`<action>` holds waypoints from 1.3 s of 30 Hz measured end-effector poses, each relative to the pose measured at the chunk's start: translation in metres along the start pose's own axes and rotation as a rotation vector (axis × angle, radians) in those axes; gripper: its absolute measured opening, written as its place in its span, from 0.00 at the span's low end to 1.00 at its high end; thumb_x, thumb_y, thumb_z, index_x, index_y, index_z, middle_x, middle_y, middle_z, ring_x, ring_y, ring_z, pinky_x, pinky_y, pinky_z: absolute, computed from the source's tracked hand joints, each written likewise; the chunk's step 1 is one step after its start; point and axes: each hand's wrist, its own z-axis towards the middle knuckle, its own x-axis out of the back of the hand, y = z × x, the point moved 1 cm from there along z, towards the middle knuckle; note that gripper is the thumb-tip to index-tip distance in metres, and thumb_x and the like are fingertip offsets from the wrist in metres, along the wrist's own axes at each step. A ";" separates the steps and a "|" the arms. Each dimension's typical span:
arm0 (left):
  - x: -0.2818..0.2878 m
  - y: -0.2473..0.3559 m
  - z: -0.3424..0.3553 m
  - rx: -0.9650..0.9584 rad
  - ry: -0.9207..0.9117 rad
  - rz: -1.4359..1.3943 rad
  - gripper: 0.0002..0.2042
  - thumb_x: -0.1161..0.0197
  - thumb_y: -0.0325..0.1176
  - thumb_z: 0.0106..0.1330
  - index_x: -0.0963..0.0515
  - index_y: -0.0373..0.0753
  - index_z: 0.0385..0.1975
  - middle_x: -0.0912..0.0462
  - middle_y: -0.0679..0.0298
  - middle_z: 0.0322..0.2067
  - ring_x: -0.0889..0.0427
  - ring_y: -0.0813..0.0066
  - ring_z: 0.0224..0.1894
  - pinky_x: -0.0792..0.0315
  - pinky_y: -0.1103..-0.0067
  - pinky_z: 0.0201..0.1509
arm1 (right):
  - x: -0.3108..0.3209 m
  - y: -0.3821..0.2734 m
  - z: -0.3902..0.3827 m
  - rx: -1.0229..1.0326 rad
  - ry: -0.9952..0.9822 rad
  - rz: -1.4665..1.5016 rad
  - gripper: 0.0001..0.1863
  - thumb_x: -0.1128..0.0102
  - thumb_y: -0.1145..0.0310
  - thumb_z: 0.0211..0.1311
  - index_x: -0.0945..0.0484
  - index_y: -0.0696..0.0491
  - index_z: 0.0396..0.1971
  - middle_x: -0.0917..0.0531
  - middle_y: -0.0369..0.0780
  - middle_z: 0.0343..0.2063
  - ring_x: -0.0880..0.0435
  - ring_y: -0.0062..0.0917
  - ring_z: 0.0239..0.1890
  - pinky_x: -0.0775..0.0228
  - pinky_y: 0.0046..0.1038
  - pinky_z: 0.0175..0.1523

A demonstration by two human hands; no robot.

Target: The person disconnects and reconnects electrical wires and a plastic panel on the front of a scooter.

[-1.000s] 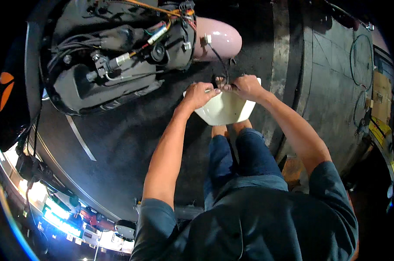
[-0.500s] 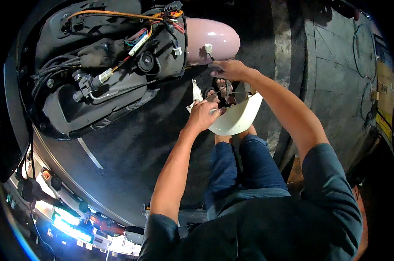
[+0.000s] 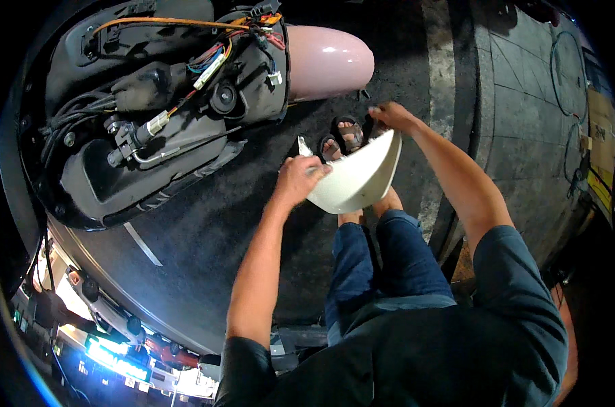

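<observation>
A curved cream-white scooter panel (image 3: 357, 178) hangs in front of my knees, its smooth outer face toward me. My left hand (image 3: 301, 180) grips its left edge, thumb on the near face. My right hand (image 3: 393, 117) is closed round the upper right corner; its fingertips are partly hidden. Left of my hands stands a scooter with its dark inner front body (image 3: 178, 129) uncovered. A pink front fender (image 3: 329, 62) sticks out from it. Coloured wires with a white connector (image 3: 275, 78) and a round black horn (image 3: 224, 98) show on the body.
My sandalled feet (image 3: 349, 133) are on dark asphalt (image 3: 206, 264) beyond the panel. To the right lie a raised kerb (image 3: 482, 102) and grey paving (image 3: 525, 102) with a coiled hose (image 3: 555, 81). A cardboard box (image 3: 603, 125) stands at the far right. Parked vehicles (image 3: 110, 308) appear at lower left.
My right hand has moved right, away from the fender, onto the panel's corner. The white connector seen above it is no longer visible there. The panel has tilted and shifted slightly left.
</observation>
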 end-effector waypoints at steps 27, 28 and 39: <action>0.059 -0.031 0.049 0.245 0.322 -0.213 0.18 0.34 0.49 0.63 0.19 0.37 0.34 0.18 0.56 0.26 0.18 0.62 0.31 0.27 0.69 0.39 | -0.002 -0.088 -0.021 0.314 0.727 0.004 0.27 0.50 0.44 0.69 0.22 0.54 0.49 0.22 0.47 0.47 0.24 0.42 0.53 0.32 0.40 0.57; 0.059 -0.029 0.044 0.202 0.397 -0.147 0.16 0.35 0.47 0.64 0.19 0.37 0.37 0.17 0.57 0.28 0.18 0.62 0.34 0.27 0.69 0.42 | -0.005 -0.090 -0.023 0.330 0.741 0.007 0.27 0.49 0.44 0.69 0.23 0.54 0.50 0.23 0.47 0.48 0.25 0.42 0.54 0.32 0.40 0.58; 0.024 -0.026 -0.028 0.198 0.661 -0.187 0.21 0.36 0.35 0.66 0.29 0.38 0.57 0.24 0.52 0.55 0.26 0.50 0.58 0.32 0.63 0.61 | -0.019 -0.097 -0.045 0.358 0.796 0.005 0.29 0.43 0.46 0.67 0.27 0.53 0.57 0.27 0.48 0.56 0.29 0.43 0.60 0.33 0.41 0.62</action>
